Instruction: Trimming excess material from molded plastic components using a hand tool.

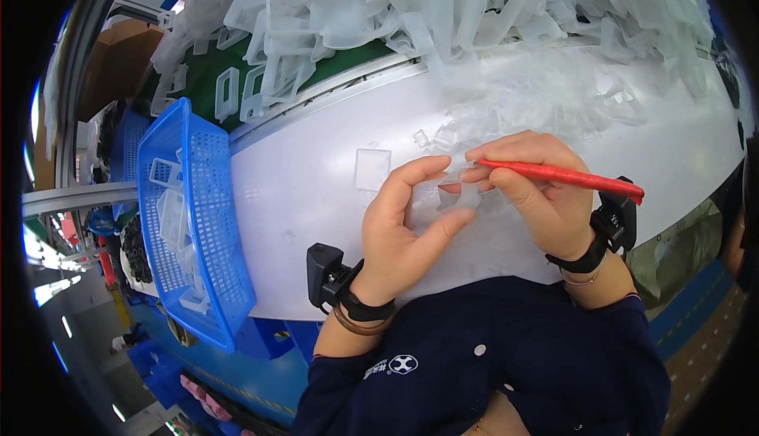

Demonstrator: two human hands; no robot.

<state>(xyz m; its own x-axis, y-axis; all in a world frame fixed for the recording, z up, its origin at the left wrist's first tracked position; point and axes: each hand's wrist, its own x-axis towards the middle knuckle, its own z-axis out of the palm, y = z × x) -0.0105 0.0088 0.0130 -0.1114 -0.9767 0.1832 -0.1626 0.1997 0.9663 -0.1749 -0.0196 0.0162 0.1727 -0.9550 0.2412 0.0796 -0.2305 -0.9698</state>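
My left hand (400, 234) is closed on a translucent, whitish flexible plastic part (468, 197), its thumb and forefinger curved round the part's left side. My right hand (545, 203) has a long, tapering red tool (573, 177) gripped between thumb and fingers. The tool's narrow end lies near the part, and its thick end points to the right. My right fingertips are close to or touching the part's upper edge. Its exact shape and the tool's working tip are partly hidden by my fingers. A clear square frame (372, 169) lies flat on the white table left of my hands.
Loose translucent scraps (545, 104) lie on the white table (300, 215) beyond my hands. A large heap of translucent frames (356, 17) covers the green surface (204, 88) at the back. On the left, a blue perforated basket (213, 222) contains several similar parts.
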